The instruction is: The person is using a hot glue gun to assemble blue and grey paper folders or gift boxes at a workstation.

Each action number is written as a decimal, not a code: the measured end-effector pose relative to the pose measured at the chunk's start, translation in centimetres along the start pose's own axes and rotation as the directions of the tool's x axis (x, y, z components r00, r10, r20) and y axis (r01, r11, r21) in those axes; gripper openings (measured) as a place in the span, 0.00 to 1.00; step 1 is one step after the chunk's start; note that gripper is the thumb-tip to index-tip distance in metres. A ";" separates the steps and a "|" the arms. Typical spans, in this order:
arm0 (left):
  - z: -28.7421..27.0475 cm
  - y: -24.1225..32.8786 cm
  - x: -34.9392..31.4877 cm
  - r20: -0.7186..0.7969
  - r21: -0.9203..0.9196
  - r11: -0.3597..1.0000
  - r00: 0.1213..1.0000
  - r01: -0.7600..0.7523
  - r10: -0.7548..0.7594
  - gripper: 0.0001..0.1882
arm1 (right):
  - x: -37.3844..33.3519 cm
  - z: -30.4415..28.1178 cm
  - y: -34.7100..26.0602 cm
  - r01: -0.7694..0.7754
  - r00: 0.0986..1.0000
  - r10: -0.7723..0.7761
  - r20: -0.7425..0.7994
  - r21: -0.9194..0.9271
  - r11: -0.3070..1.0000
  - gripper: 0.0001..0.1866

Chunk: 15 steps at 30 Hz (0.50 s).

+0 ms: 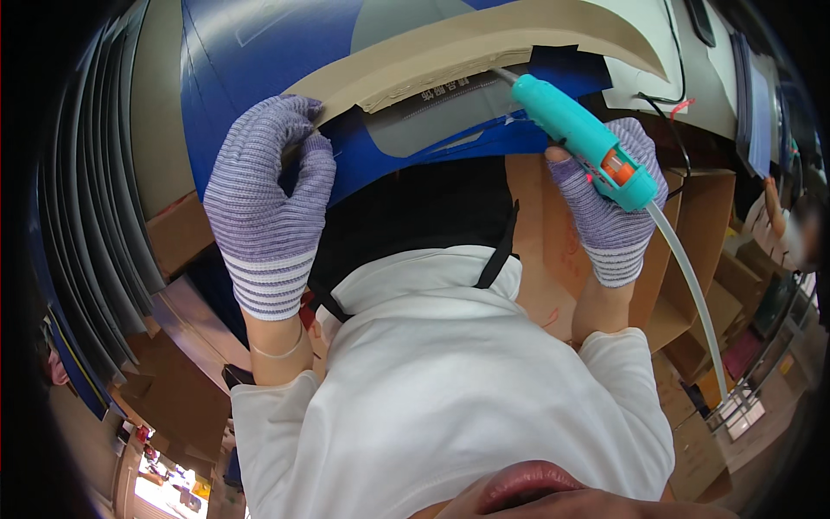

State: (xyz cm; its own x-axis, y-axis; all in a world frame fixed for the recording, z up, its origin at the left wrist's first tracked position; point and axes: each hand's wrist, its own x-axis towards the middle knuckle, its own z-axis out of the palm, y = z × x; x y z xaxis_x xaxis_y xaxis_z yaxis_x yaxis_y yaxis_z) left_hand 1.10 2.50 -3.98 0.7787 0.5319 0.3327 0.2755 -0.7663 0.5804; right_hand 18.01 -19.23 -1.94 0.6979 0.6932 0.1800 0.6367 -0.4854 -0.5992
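Note:
Both my hands wear purple-and-white striped knit gloves. My left hand (268,190) pinches the left end of a long curved beige cardboard piece (484,33) between thumb and fingers. In my right hand (596,212) is a teal hot glue gun (562,117), fingers wrapped around its far side and partly hidden. Its nozzle points left and touches or nearly touches the cardboard's lower edge, where a rough glued-looking strip shows. From the gun's back hangs a long translucent glue stick (692,277). Under the cardboard lies a blue and grey printed sheet (259,60).
Many dark grey sheets (112,190) stand in a row on the left. A black cable (686,143) runs down at the right, near a dark flat object (699,22). Cardboard boxes (705,203) stand beside my right arm. Another person (769,225) is at the far right.

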 end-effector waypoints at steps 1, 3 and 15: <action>0.0 0.1 0.0 0.004 0.004 1.000 1.000 0.008 -0.008 0.11 | 0.0 -0.2 0.2 0.015 1.000 -0.016 -0.016 -0.073 0.997 0.18; 0.0 -0.1 0.0 0.008 -0.004 1.000 1.000 0.004 -0.004 0.11 | 0.0 -0.4 1.2 0.087 0.990 -0.113 -0.084 -0.262 0.961 0.18; -0.1 0.2 0.1 0.029 -0.008 0.999 0.999 0.037 -0.037 0.11 | 0.3 -1.0 1.7 0.153 0.979 -0.157 -0.128 -0.039 0.987 0.17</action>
State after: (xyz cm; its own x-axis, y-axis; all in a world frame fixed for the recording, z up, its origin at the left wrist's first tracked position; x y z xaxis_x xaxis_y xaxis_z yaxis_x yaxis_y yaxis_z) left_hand 1.17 2.47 -3.76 0.7842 0.5490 0.2893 0.2996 -0.7432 0.5982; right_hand 19.60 -20.34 -2.14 0.6258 0.6866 0.3701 0.7481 -0.3941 -0.5339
